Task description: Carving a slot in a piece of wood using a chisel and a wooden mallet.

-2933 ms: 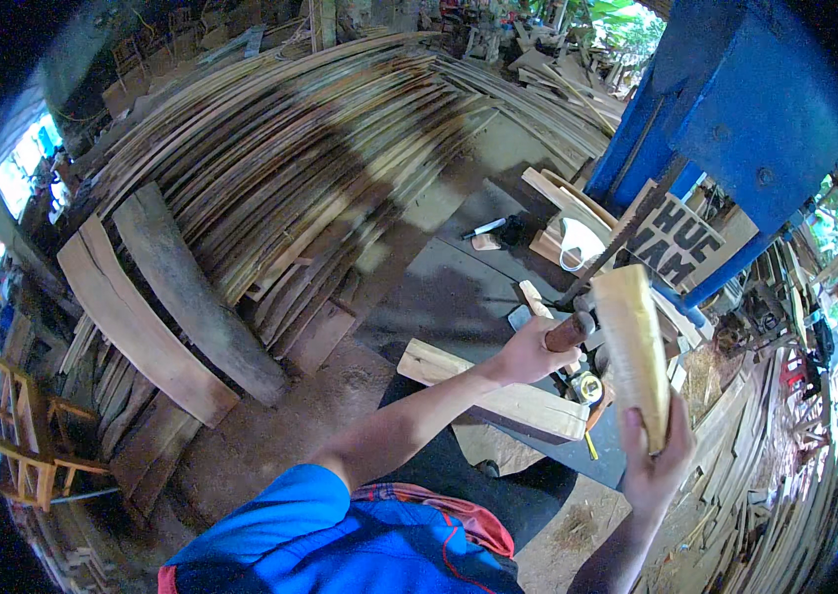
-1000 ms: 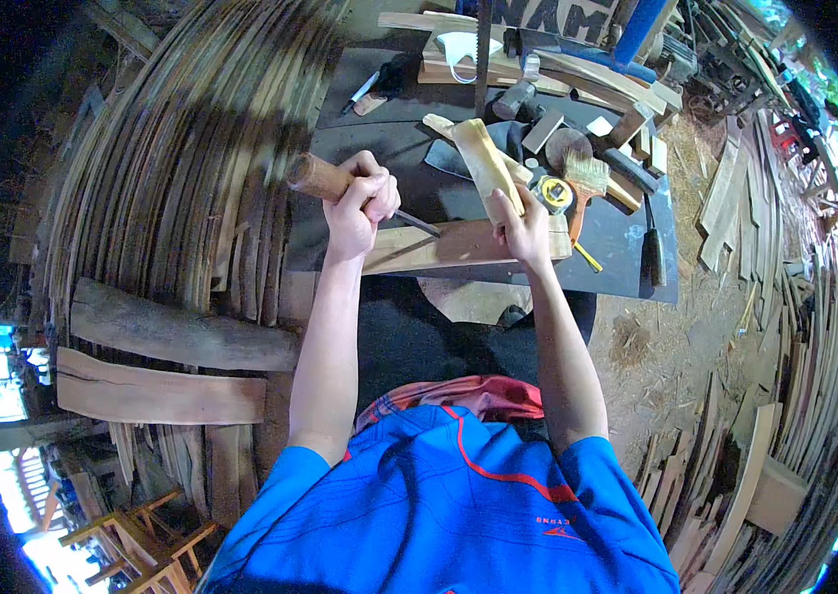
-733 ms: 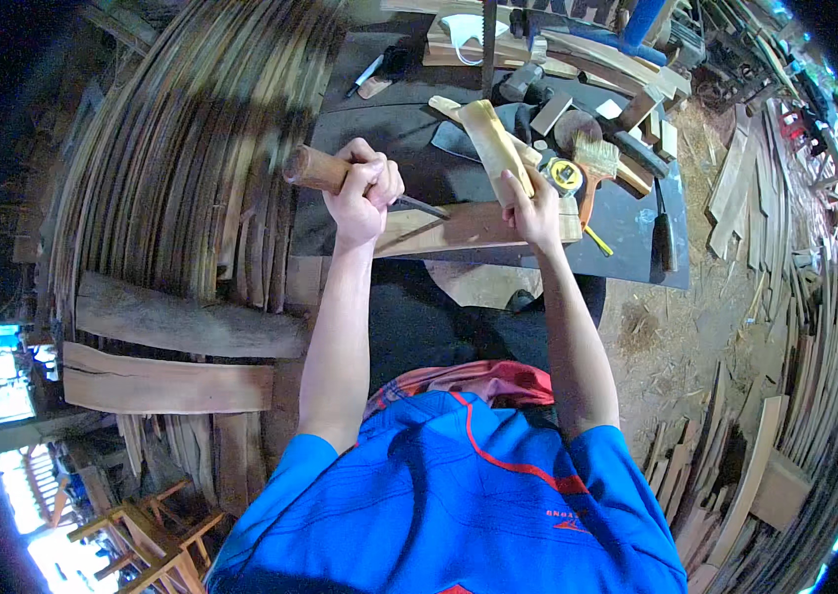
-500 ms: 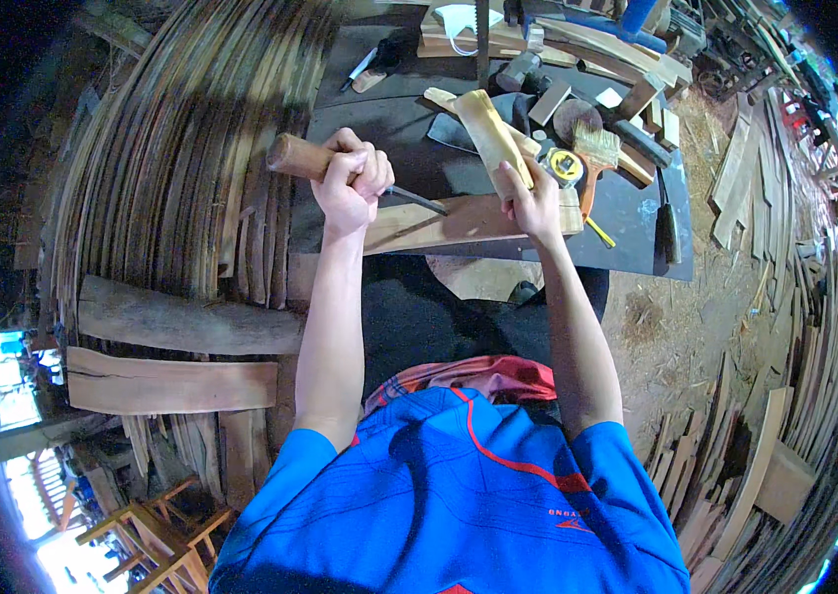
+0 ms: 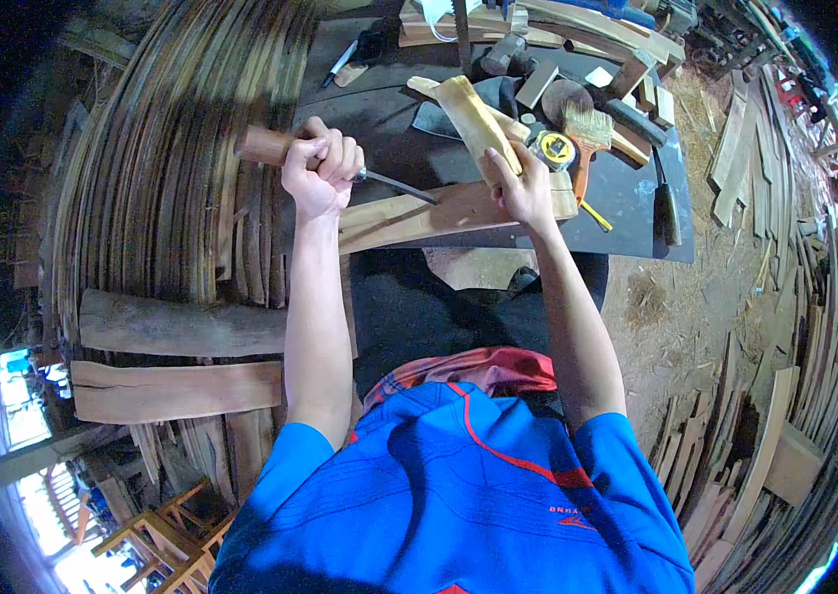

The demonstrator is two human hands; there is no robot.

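Observation:
My left hand point(image 5: 325, 173) is closed around a chisel point(image 5: 268, 147) with a thick brown wooden handle, whose butt points left. Its steel blade slants down to the right, and the tip meets the top of a wooden board point(image 5: 389, 220) lying along the near edge of the dark table. In my right hand point(image 5: 526, 193) is a pale yellowish wooden club point(image 5: 475, 114), raised at a slant over the board's right part. My fingers hide its lower end. Just right of that hand are a yellow tape measure point(image 5: 555, 150) and a wide paintbrush point(image 5: 589, 131) with an orange handle.
Farther back on the dark table point(image 5: 379, 119) lie wood blocks point(image 5: 538, 84), a round hammer head point(image 5: 503, 54) and a pen-like tool point(image 5: 342, 61). A dark-handled blade point(image 5: 669, 213) rests near the right edge. Stacked planks point(image 5: 191, 129) rise on the left; more lumber point(image 5: 795, 327) stands right.
My left hand has moved left with the chisel, whose blade now leans flatter. The board's left end has dropped toward me. My right hand, still gripping the club, has shifted slightly left. The view has shifted slightly.

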